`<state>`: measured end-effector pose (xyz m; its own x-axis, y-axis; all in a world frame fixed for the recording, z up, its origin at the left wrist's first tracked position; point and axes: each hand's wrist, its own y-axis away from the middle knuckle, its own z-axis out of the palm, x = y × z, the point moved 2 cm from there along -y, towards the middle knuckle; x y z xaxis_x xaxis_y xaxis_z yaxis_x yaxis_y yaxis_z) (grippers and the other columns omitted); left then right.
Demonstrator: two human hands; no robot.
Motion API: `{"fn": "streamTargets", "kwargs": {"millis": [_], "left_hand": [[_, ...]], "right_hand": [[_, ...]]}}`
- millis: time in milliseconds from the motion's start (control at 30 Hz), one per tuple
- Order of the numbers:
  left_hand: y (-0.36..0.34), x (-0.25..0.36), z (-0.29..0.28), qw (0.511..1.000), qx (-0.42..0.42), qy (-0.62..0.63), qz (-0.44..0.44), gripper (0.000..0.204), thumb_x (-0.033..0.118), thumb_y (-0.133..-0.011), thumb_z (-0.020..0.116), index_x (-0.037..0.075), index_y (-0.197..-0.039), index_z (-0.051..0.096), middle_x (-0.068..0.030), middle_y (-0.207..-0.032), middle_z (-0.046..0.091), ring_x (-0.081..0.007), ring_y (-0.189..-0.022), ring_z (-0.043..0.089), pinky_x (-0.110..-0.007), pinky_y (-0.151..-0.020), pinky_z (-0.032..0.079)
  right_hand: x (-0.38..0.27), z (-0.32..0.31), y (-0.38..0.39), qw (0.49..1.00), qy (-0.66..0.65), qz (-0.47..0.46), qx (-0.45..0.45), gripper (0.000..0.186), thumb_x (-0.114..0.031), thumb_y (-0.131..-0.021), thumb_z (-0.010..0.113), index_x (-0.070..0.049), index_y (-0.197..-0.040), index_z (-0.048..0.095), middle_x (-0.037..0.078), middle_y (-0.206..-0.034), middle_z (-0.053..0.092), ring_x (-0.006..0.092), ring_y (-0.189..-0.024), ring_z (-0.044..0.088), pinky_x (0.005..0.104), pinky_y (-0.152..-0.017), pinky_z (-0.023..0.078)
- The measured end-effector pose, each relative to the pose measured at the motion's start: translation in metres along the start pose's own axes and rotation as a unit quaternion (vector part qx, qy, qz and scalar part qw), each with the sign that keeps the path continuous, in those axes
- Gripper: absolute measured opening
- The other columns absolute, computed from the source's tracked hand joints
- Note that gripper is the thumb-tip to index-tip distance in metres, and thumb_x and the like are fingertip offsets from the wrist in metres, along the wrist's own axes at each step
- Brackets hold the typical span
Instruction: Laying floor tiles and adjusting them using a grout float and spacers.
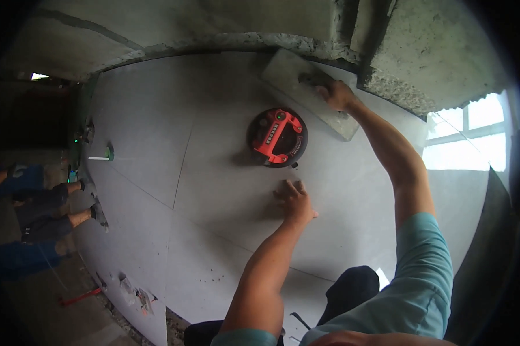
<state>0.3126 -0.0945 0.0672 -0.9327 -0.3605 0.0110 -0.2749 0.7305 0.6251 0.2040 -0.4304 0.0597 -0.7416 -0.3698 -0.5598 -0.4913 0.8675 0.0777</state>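
Grey tile [225, 190] under left hand [294, 202]; right hand [338, 95] grips trowel [306, 89].

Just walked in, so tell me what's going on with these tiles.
A person kneels on large grey floor tiles. The left hand rests flat on a tile, and the right hand grips a float at the wall edge. A red and black suction tool sits on the tile between them. Another person crouches at far left.

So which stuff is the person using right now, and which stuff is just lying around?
In use:
- trowel, gripped by the right hand
- grey floor tile, pressed by the flat left hand
- red and black suction lifter, stuck on that tile

Lying about:
- red-handled tool
- green-tipped tool
- rubbish scraps
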Motion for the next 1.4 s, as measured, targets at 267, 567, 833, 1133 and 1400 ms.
{"fn": "streamTargets", "kwargs": {"millis": [267, 567, 833, 1133, 1400], "left_hand": [[-0.003, 0.007, -0.001, 0.999, 0.008, 0.023, 0.021, 0.117, 0.044, -0.061, 0.093, 0.01, -0.152, 0.028, -0.0276, -0.16, 0.017, -0.0678, -0.136, 0.023, -0.072, -0.094, 0.047], [0.0, -0.007, -0.002, 1.0, -0.019, 0.006, -0.006, 0.116, 0.044, -0.063, 0.092, 0.01, -0.154, 0.028, -0.028, -0.16, 0.019, -0.0681, -0.134, 0.027, -0.07, -0.093, 0.049], [0.0, -0.005, 0.0, 1.0, -0.025, -0.009, 0.014, 0.116, 0.048, -0.063, 0.091, 0.005, -0.151, 0.028, -0.033, -0.157, 0.022, -0.0698, -0.133, 0.026, -0.07, -0.092, 0.049], [0.0, 0.001, -0.004, 0.999, -0.032, -0.007, 0.021, 0.117, 0.046, -0.064, 0.091, 0.005, -0.152, 0.025, -0.033, -0.158, 0.017, -0.0686, -0.133, 0.027, -0.069, -0.092, 0.05], [-0.004, 0.008, -0.004, 0.999, -0.033, 0.015, 0.033, 0.12, 0.047, -0.064, 0.091, 0.005, -0.153, 0.022, -0.0324, -0.158, 0.016, -0.0684, -0.135, 0.023, -0.067, -0.095, 0.049]], "right_hand": [[-0.04, 0.012, -0.075, 0.996, 0.09, -0.013, -0.021, 0.046, -0.045, -0.094, 0.055, -0.005, -0.112, 0.069, 0.027, -0.105, 0.068, 0.0433, -0.103, 0.065, 0.0505, -0.089, 0.052], [-0.08, 0.025, -0.096, 0.997, 0.016, -0.076, 0.015, 0.05, -0.05, -0.093, 0.055, -0.006, -0.11, 0.071, 0.024, -0.098, 0.071, 0.0416, -0.099, 0.067, 0.0501, -0.086, 0.054], [-0.076, 0.032, -0.112, 0.996, 0.064, -0.032, -0.052, 0.053, -0.053, -0.092, 0.055, -0.005, -0.106, 0.071, 0.023, -0.098, 0.071, 0.0412, -0.099, 0.068, 0.0499, -0.085, 0.055], [-0.046, 0.031, -0.116, 0.994, 0.108, 0.003, 0.003, 0.046, -0.048, -0.093, 0.058, -0.006, -0.106, 0.072, 0.027, -0.099, 0.07, 0.0419, -0.097, 0.068, 0.0517, -0.084, 0.054], [-0.032, 0.011, -0.087, 0.995, 0.089, 0.026, -0.021, 0.05, -0.05, -0.091, 0.059, -0.004, -0.106, 0.071, 0.024, -0.101, 0.071, 0.0402, -0.1, 0.068, 0.0493, -0.088, 0.054]]}}
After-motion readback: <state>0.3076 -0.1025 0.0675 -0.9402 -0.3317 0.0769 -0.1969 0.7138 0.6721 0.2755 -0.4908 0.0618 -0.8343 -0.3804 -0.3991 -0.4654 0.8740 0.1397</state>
